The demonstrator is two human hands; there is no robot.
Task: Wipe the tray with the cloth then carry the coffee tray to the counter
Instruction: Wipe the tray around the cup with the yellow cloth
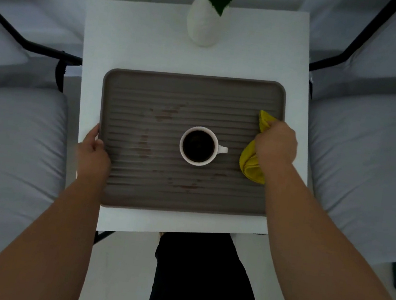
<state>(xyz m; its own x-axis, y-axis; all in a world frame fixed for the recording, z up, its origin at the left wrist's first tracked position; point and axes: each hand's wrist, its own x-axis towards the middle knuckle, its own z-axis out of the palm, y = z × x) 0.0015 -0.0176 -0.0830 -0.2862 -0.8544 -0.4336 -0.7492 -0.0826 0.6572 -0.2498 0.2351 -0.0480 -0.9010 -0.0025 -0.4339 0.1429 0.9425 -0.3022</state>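
A grey-brown ribbed tray (194, 91) lies on a small white table (140, 41). A white cup of dark coffee (198, 146) stands near the tray's middle, handle pointing right. Brownish spill marks show on the ribs left of the cup and below it. My right hand (274, 142) grips a bunched yellow cloth (250, 164) on the tray's right side. My left hand (93, 151) holds the tray's left edge, thumb on the rim.
A white vase (203, 27) with green leaves stands at the table's far side. Grey cushioned chairs with black frames flank the table, left (12, 140) and right (365, 172). My dark-trousered legs show below the table's near edge.
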